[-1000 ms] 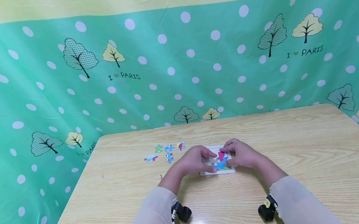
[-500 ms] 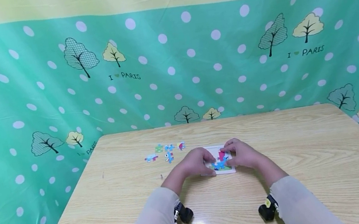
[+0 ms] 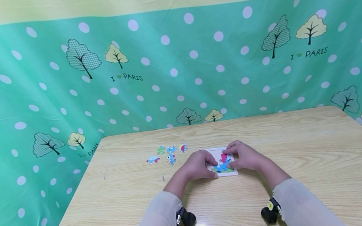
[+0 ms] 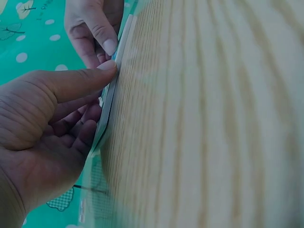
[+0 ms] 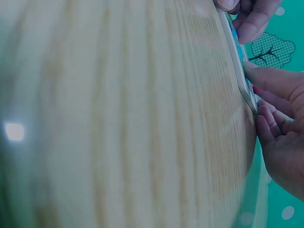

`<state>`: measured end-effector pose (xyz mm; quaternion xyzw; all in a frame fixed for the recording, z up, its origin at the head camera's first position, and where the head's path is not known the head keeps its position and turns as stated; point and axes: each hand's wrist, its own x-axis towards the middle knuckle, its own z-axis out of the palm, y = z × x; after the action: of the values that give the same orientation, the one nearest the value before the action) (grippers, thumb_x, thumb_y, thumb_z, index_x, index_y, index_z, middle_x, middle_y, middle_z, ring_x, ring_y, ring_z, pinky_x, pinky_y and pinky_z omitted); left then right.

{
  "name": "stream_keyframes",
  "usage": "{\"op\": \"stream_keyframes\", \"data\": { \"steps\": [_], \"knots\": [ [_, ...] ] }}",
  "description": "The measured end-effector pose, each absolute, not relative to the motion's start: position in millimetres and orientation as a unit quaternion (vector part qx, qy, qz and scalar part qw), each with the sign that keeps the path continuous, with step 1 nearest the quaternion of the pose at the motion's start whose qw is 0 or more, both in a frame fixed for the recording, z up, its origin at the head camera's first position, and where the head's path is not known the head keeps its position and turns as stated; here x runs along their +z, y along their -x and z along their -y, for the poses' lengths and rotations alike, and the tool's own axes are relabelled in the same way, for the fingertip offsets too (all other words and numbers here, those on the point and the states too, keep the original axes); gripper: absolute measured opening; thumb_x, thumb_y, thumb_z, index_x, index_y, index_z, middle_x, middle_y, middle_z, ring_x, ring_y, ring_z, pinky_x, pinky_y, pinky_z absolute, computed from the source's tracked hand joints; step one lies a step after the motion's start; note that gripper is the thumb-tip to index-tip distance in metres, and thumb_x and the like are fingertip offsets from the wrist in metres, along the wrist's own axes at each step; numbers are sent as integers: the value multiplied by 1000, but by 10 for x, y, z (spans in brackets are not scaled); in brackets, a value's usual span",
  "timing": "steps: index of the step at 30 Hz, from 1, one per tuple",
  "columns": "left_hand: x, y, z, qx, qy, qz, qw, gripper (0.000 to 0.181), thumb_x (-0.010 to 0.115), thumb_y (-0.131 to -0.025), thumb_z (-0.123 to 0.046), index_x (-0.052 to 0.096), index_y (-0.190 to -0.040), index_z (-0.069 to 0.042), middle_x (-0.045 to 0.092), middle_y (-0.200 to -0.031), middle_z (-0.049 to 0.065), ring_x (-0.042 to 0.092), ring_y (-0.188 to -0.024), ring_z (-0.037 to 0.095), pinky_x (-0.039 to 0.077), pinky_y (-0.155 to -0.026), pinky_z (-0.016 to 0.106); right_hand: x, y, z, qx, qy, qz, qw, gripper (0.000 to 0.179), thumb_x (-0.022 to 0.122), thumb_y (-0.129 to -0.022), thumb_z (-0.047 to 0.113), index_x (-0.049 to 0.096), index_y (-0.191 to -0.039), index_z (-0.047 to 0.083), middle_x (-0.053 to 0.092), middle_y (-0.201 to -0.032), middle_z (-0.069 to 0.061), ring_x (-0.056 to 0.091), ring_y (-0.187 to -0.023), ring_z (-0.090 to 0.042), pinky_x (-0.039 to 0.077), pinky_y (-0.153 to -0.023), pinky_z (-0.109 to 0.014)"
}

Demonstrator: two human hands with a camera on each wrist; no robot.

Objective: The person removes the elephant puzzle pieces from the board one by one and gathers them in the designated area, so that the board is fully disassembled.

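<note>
A small white-rimmed jigsaw tray (image 3: 228,174) lies flat on the table between both hands. Inside it are a pink piece (image 3: 224,157) and blue-and-green pieces (image 3: 223,168); its left part is bare white or covered. My left hand (image 3: 198,165) holds the tray's left side, thumb at the front rim and fingers curled over the inside. At the right side, my right hand (image 3: 244,155) grips the tray, its thumb and forefinger lying on the pieces. Both wrist views catch the tray edge-on, with the left hand (image 4: 52,109) and right hand (image 5: 285,104) around its ends.
Left of the tray lie several loose jigsaw pieces, among them a green one (image 3: 161,150), a blue one (image 3: 171,149) and a pink-and-yellow one (image 3: 183,147). A tiny object (image 3: 163,178) sits nearer me. A green dotted curtain (image 3: 172,62) hangs behind the wooden table (image 3: 297,141).
My left thumb has drawn back from the blue pieces to the tray's front rim, and the left fingers have shifted slightly left. My right hand stays almost still.
</note>
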<state>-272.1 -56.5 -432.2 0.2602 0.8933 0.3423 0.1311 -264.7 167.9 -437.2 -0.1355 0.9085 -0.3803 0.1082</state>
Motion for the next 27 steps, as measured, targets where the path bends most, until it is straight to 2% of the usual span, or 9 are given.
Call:
{"op": "stream_keyframes", "data": {
  "steps": [12, 27],
  "knots": [
    [-4355, 2722, 558, 372, -244, -886, 132, 28, 94, -74, -7, 79, -98, -9, 66, -86, -5, 55, -80, 8, 49, -74, 22, -4372, 2656, -1687, -379, 142, -908, 109, 48, 81, -89, 7, 66, -134, -3, 51, -136, -18, 46, -132, -40, 33, -117, -58],
    [-4348, 2700, 565, 435, -215, -860, 159, 24, 89, -78, 2, 80, -98, -9, 72, -86, -5, 64, -80, 10, 56, -75, 23, -4379, 2652, -1683, -383, 140, -907, 107, 49, 81, -89, 7, 65, -135, -4, 51, -136, -17, 47, -131, -39, 35, -116, -56]
  ]
}}
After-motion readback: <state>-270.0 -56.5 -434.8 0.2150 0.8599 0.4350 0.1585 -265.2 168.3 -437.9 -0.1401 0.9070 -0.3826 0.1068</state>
